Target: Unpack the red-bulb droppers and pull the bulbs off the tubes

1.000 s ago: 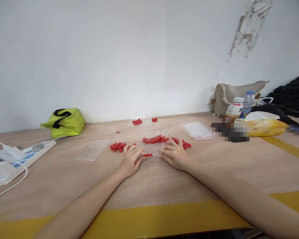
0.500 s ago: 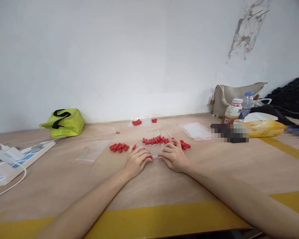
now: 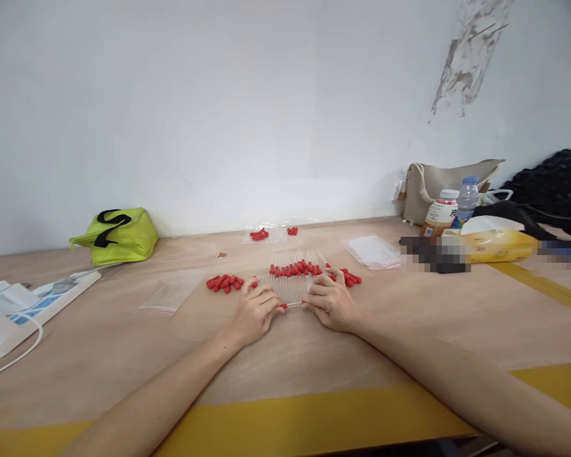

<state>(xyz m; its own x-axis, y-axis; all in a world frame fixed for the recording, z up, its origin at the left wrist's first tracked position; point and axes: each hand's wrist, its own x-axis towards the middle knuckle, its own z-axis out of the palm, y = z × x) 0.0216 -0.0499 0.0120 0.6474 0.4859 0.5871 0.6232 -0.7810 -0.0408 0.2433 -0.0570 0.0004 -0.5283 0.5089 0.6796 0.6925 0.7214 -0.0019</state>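
Note:
A row of clear thin tubes (image 3: 291, 287) with red caps (image 3: 295, 269) lies side by side on the wooden table (image 3: 314, 355). My left hand (image 3: 254, 311) has its fingers curled against the left end of the row, a red-capped tube at its fingertips. My right hand (image 3: 330, 299) has curled fingers pressed on the right end of the row. A small heap of loose red caps (image 3: 223, 282) lies left of my left hand. More red caps (image 3: 349, 277) lie just beyond my right hand.
A clear plastic bag (image 3: 171, 293) lies to the left, a lime green bag (image 3: 117, 236) at the wall, a power strip with white charger (image 3: 23, 298) at far left. Bags holding red caps (image 3: 266, 233), a stack of clear bags (image 3: 374, 251), bottles (image 3: 440, 212), a tissue pack (image 3: 495, 244) and a beige bag (image 3: 438, 184) stand behind and right.
Both hands have closed in on the ends of the tube row. The red-capped tube held between them a second ago now lies at the row's near edge.

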